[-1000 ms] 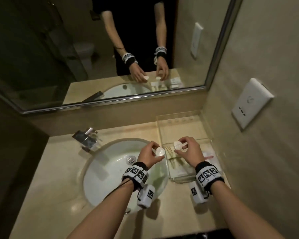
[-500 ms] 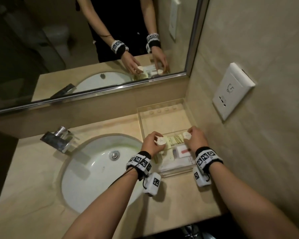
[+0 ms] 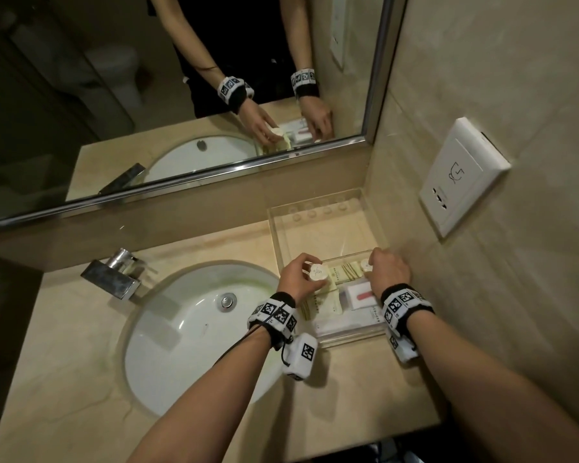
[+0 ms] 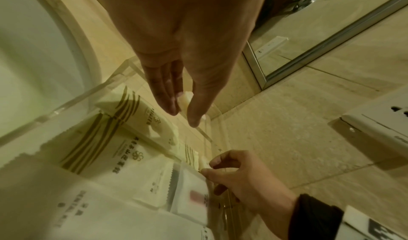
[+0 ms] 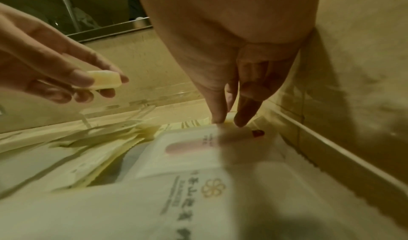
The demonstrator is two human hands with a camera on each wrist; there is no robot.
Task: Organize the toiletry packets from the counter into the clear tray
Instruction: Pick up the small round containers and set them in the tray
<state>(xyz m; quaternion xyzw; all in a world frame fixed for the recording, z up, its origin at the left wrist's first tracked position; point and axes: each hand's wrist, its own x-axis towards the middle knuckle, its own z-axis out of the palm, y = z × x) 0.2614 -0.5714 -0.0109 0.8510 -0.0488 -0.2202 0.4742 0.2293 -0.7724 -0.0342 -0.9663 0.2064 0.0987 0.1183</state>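
The clear tray [image 3: 274, 225] stands on the counter against the right wall, with a divider across it. Its near compartment holds cream striped packets [image 3: 343, 274], a white packet with a pink strip [image 3: 361, 295] and a large white packet [image 3: 348, 320]. My left hand [image 3: 306, 267] pinches a small round white soap [image 3: 317, 273] just above the packets at the compartment's left side. My right hand [image 3: 373, 262] pinches a second round soap [image 3: 366, 265] low at the right end, by the divider. The left wrist view shows the left soap [image 4: 184, 98] between thumb and fingers. The far compartment is bare.
A white sink basin [image 3: 194, 329] lies left of the tray, with a chrome faucet [image 3: 114, 277] behind it. The mirror [image 3: 181, 95] runs along the back. The tiled right wall carries a socket plate [image 3: 462, 178] close above the tray. Bare counter [image 3: 365, 379] lies in front.
Both hands have moved forward and down from above the tray's near edge into its near compartment, each still holding its round soap. The hands have spread apart.
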